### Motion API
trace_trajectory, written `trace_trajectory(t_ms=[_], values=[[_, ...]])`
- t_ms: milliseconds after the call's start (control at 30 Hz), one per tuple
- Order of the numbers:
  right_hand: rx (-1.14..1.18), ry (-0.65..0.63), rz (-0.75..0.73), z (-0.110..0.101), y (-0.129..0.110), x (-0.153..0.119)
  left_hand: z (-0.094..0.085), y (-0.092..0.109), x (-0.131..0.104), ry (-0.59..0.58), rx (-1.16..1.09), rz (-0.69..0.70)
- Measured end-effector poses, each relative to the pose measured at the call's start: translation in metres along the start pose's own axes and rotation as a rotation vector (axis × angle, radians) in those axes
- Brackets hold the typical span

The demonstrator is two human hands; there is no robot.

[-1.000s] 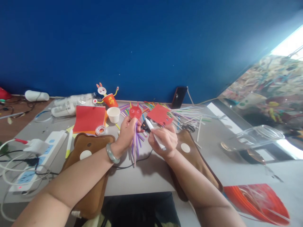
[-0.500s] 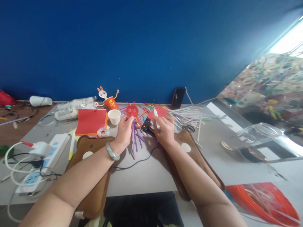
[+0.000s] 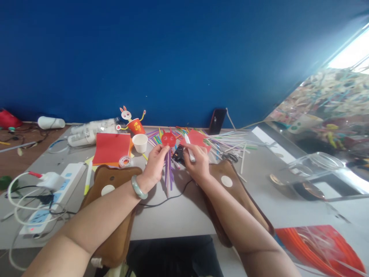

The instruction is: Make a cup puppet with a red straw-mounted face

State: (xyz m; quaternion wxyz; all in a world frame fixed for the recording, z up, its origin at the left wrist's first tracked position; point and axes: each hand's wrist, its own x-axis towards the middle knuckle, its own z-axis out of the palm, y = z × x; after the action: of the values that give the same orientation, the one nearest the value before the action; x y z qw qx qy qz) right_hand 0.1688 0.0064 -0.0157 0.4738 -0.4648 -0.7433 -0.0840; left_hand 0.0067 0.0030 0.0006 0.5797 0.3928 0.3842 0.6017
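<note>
My left hand (image 3: 154, 165) pinches a red paper animal face (image 3: 168, 139) with two pointed ears at its lower edge. Thin purple sticks (image 3: 168, 171) hang below it; whether they are joined to the face I cannot tell. In my right hand (image 3: 199, 163) is a white marker pen (image 3: 189, 149), its upper end pointing up and away from me. A black tool (image 3: 178, 154) with a cord, perhaps a glue gun, lies between the hands. Behind the right hand rests a cut piece of red paper (image 3: 199, 138).
Coloured sticks (image 3: 230, 140) are strewn along the wall. A white paper cup (image 3: 140, 144), a rabbit figure (image 3: 135, 125), red sheets (image 3: 112, 148) and a tape roll (image 3: 125, 161) stand left. Two brown pads (image 3: 115, 215) lie under my arms. A power strip (image 3: 54, 200) sits far left.
My left hand has moved slightly right with the red face. The right hand has turned its white marker pen, which now shows more fully, and the hands are closer together.
</note>
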Motion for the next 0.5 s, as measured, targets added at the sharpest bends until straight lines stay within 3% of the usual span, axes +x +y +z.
trace_trajectory(t_ms=[167, 333, 500], values=[[0.077, 0.016, 0.059, -0.002, -0.006, -0.001, 0.0, 0.007, -0.001, -0.009, 0.02, -0.009], [0.404, -0.027, 0.315, -0.002, -0.022, -0.002, 0.003, 0.015, -0.008, -0.025, 0.047, -0.041], [0.787, -0.177, 0.569, 0.006, -0.034, -0.007, 0.004, 0.013, -0.007, -0.041, 0.013, -0.072]])
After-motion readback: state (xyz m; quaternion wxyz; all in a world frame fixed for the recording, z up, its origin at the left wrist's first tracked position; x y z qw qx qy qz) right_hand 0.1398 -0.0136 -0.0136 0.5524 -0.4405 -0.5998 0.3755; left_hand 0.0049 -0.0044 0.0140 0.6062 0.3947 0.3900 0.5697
